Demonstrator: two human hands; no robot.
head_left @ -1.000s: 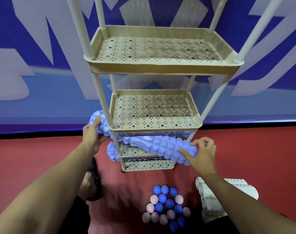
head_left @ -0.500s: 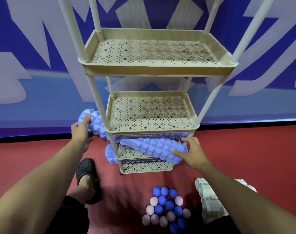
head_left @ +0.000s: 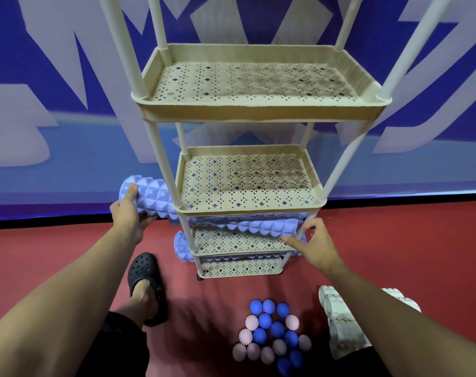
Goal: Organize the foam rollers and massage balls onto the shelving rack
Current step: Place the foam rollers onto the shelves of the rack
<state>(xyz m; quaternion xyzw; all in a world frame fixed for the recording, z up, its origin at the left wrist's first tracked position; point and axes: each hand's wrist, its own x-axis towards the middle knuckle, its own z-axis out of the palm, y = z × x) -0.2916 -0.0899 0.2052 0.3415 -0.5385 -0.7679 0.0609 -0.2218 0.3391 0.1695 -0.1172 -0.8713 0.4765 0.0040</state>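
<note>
Since the earlier frame the roller [head_left: 155, 198] slid further left thru the rack [head_left: 258, 108], right hand [head_left: 313, 247] now off its end. Risk: roller's long, sits tilted w/ left end overhanging; could snag the post or tip out. Left hand [head_left: 128, 213] grips that end; right hand's loose, fingers spread, just beside the post.

Your forearms are bare (no sleeves in view); you wear dark trousers [head_left: 117, 346] and a black perforated clog [head_left: 147, 278] on your left foot, heel strap behind
</note>
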